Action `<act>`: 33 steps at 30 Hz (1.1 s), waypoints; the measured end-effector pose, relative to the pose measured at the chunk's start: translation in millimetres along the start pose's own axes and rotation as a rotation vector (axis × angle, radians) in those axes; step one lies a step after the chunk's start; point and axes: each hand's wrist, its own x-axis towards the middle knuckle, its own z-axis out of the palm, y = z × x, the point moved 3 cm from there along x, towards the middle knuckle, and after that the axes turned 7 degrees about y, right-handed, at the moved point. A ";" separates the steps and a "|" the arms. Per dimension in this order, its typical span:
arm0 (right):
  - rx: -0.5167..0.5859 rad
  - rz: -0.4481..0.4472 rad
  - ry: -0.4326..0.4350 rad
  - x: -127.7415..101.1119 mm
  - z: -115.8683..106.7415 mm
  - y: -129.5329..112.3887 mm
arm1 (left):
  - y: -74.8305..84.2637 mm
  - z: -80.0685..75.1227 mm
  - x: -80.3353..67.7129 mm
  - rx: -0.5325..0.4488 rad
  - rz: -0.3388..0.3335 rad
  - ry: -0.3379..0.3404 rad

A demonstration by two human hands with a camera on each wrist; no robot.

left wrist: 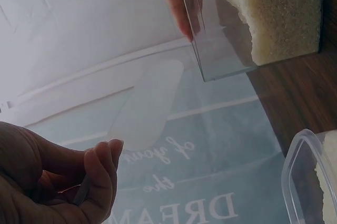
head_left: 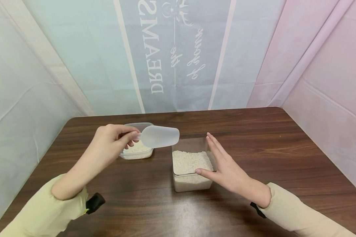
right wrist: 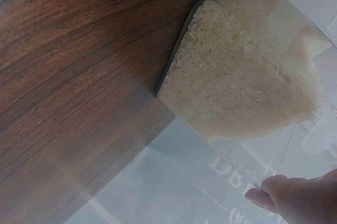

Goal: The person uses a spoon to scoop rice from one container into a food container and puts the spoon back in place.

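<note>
My left hand (head_left: 111, 143) pinches the handle of a translucent white scoop (head_left: 161, 136) in the head view. The scoop is held level above the table, its tip near the far left rim of a clear square container (head_left: 192, 184). No rice shows on the scoop. Inside the container lies white rice (head_left: 191, 161), heaped unevenly, as the left wrist view also shows. With thumb and fingers spread and fairly straight, my right hand (head_left: 225, 168) touches the container's rim on its right side. Behind my left hand stands a smaller clear tub (head_left: 146, 154) of rice, partly hidden.
A dark brown wooden table (head_left: 255, 148) carries both containers. Behind it hangs a pale blue-grey printed cloth (head_left: 178, 65), with white cloth (head_left: 17, 98) at the left and pinkish cloth (head_left: 329, 82) at the right. Black bands (head_left: 95, 203) sit at the sleeves.
</note>
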 end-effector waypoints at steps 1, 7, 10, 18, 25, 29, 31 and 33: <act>0.001 -0.001 0.001 0.0 0.0 0.0 | 0.9 0.8 0.6 0.005 0.008 -0.002; -0.001 -0.004 0.003 -0.2 0.1 -0.2 | 6.7 5.7 3.7 0.037 0.042 -0.016; -0.005 -0.007 0.005 -0.2 0.3 -0.2 | 9.6 8.3 4.1 0.043 0.060 -0.019; -0.006 -0.004 0.001 0.3 -0.1 0.5 | 12.2 16.2 6.6 0.057 0.083 -0.019; 0.002 0.002 -0.002 0.3 0.1 1.0 | 15.2 24.9 10.4 0.096 0.135 -0.016; 0.001 0.002 -0.002 0.3 0.1 1.1 | 18.0 29.9 12.0 0.104 0.185 -0.006; 0.000 0.000 0.000 0.3 0.0 1.0 | 19.7 32.3 13.2 0.130 0.217 0.004; 0.002 -0.001 0.000 0.3 0.1 0.9 | 21.0 34.7 14.1 0.141 0.230 0.006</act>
